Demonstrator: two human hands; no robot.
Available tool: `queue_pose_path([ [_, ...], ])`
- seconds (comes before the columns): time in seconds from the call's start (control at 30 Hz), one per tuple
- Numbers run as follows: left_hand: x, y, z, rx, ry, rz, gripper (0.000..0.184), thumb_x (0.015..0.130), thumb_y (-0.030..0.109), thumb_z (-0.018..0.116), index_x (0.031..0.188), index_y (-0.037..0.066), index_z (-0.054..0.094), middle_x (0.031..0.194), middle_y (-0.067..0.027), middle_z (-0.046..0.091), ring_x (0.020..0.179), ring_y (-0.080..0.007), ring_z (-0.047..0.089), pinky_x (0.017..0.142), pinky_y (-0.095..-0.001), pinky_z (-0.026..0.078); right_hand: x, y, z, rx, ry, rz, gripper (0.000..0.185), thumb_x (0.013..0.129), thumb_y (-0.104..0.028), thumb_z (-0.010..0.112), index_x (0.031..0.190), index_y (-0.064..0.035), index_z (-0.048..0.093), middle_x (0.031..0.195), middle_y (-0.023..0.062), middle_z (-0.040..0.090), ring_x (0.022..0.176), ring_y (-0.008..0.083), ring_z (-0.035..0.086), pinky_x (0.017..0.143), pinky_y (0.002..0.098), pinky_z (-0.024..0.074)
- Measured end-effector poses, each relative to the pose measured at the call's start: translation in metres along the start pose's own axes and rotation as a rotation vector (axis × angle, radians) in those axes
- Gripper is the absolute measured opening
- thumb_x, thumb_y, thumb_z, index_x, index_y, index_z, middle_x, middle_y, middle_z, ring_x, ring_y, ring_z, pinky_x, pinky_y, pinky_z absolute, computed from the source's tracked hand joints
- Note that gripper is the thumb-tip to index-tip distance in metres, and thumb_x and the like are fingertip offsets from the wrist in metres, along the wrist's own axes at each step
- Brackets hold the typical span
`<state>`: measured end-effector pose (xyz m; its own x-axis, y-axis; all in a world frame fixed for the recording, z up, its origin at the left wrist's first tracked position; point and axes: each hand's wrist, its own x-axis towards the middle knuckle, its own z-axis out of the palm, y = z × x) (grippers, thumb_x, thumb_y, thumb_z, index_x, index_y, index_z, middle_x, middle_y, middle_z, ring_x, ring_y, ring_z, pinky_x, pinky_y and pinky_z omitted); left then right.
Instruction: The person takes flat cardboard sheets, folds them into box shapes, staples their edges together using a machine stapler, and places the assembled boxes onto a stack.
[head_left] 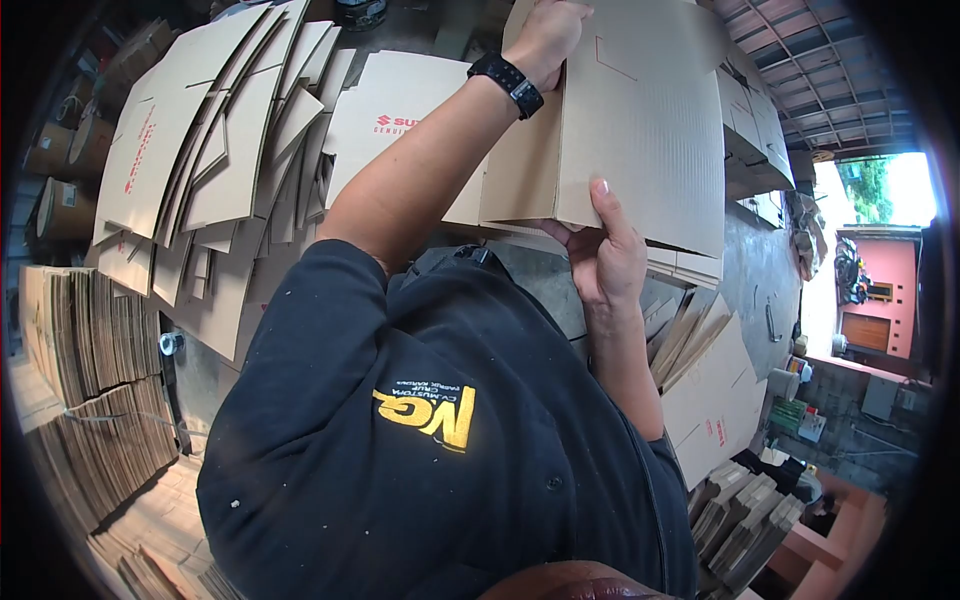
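A brown cardboard carton [645,130], partly folded with a gap between its panels, lies in front of me. My left hand [548,42], with a black watch on the wrist, is closed on the far part of the carton's left edge; its fingertips are partly hidden. At the near corner my right hand [608,255] pinches the carton, thumb on the upper panel and fingers underneath. Beneath and left of it is a flat printed cardboard sheet [400,95] with red lettering.
Many flat cardboard sheets [185,110] lean in a loose pile on the left. Tied cardboard stacks [100,350] stand at lower left. More sheets [715,395] lie to my right, beside bundled cardboard [745,520]. Further cartons [755,130] sit beyond the held one.
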<state>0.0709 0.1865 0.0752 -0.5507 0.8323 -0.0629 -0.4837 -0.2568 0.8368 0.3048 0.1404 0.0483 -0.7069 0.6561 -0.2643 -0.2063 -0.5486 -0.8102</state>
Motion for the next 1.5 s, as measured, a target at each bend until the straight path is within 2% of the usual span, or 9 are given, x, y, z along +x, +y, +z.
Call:
queue_pose_path([
  [0.07, 0.027, -0.015, -0.004, -0.006, 0.046, 0.027, 0.054, 0.103, 0.026, 0.044, 0.143, -0.009, 0.040, 0.143, -0.0277, 0.048, 0.132, -0.0347, 0.049, 0.111, -0.0435, 0.040, 0.004, -0.002, 0.001, -0.013, -0.013, -0.020, 0.042, 0.102, -0.021, 0.057, 0.137, 0.0009, 0.048, 0.131, 0.0172, 0.061, 0.118, 0.0326, 0.063, 0.097, 0.0576, 0.0531],
  [0.17, 0.047, -0.031, -0.009, -0.071, 0.055, 0.218, 0.065, 0.099, 0.014, 0.050, 0.155, 0.003, 0.019, 0.146, -0.0205, 0.041, 0.128, -0.0308, 0.051, 0.102, -0.0437, 0.049, 0.001, -0.001, -0.001, -0.014, -0.012, -0.005, 0.043, 0.102, -0.021, 0.057, 0.138, 0.0007, 0.048, 0.131, 0.0167, 0.061, 0.119, 0.0323, 0.063, 0.099, 0.0583, 0.0519],
  [0.3, 0.038, -0.028, -0.006, 0.001, 0.098, 0.198, 0.082, 0.097, 0.012, 0.050, 0.161, 0.007, -0.001, 0.160, -0.0229, 0.025, 0.139, -0.0331, 0.041, 0.109, -0.0443, 0.043, -0.002, -0.004, -0.003, -0.022, -0.054, 0.024, 0.044, 0.103, -0.024, 0.055, 0.139, 0.0003, 0.047, 0.131, 0.0176, 0.061, 0.118, 0.0330, 0.063, 0.098, 0.0585, 0.0526],
  [0.5, 0.033, -0.028, -0.003, 0.158, 0.176, 0.205, 0.083, 0.094, 0.014, 0.053, 0.159, 0.000, 0.003, 0.164, -0.0226, 0.019, 0.147, -0.0325, 0.030, 0.115, -0.0402, 0.034, -0.006, -0.005, -0.002, -0.035, -0.023, 0.030, 0.046, 0.103, -0.026, 0.055, 0.139, 0.0014, 0.046, 0.131, 0.0193, 0.061, 0.119, 0.0345, 0.063, 0.097, 0.0589, 0.0543],
  [0.6, 0.027, -0.024, -0.002, 0.166, 0.182, 0.201, 0.083, 0.093, 0.014, 0.054, 0.159, -0.001, 0.006, 0.164, -0.0220, 0.017, 0.149, -0.0327, 0.027, 0.117, -0.0401, 0.032, -0.008, -0.007, 0.002, 0.017, -0.014, 0.016, 0.042, 0.102, -0.021, 0.057, 0.133, 0.0064, 0.049, 0.126, 0.0182, 0.062, 0.112, 0.0315, 0.066, 0.093, 0.0525, 0.0586],
  [0.67, 0.024, -0.023, -0.002, 0.187, 0.193, 0.207, 0.083, 0.092, 0.015, 0.055, 0.159, -0.002, 0.008, 0.165, -0.0217, 0.017, 0.150, -0.0325, 0.025, 0.118, -0.0398, 0.030, -0.006, -0.005, -0.004, -0.016, -0.010, 0.041, 0.047, 0.103, -0.026, 0.054, 0.140, 0.0015, 0.045, 0.133, 0.0200, 0.059, 0.120, 0.0351, 0.062, 0.098, 0.0579, 0.0540],
  [1.2, 0.014, -0.022, 0.001, 0.186, 0.210, 0.198, 0.083, 0.090, 0.016, 0.055, 0.158, -0.003, 0.011, 0.167, -0.0185, 0.012, 0.153, -0.0295, 0.016, 0.121, -0.0368, 0.021, -0.009, -0.002, -0.008, -0.006, -0.014, 0.057, 0.051, 0.104, -0.028, 0.052, 0.142, 0.0039, 0.041, 0.136, 0.0211, 0.057, 0.121, 0.0363, 0.061, 0.101, 0.0575, 0.0523],
  [1.27, 0.011, -0.019, 0.003, 0.186, 0.212, 0.184, 0.083, 0.090, 0.016, 0.055, 0.158, -0.003, 0.011, 0.167, -0.0179, 0.012, 0.154, -0.0294, 0.016, 0.121, -0.0367, 0.022, -0.010, -0.003, -0.005, 0.074, -0.008, 0.078, 0.044, 0.103, -0.024, 0.056, 0.135, 0.0050, 0.049, 0.128, 0.0167, 0.062, 0.114, 0.0298, 0.065, 0.094, 0.0486, 0.0561],
  [1.5, 0.020, -0.027, 0.000, 0.145, 0.194, 0.212, 0.082, 0.092, 0.015, 0.055, 0.158, -0.005, 0.010, 0.165, -0.0213, 0.016, 0.153, -0.0298, 0.019, 0.121, -0.0366, 0.023, -0.010, 0.002, -0.008, 0.084, 0.066, 0.059, 0.040, 0.101, -0.022, 0.060, 0.131, 0.0042, 0.053, 0.125, 0.0147, 0.063, 0.110, 0.0272, 0.066, 0.089, 0.0454, 0.0573],
])
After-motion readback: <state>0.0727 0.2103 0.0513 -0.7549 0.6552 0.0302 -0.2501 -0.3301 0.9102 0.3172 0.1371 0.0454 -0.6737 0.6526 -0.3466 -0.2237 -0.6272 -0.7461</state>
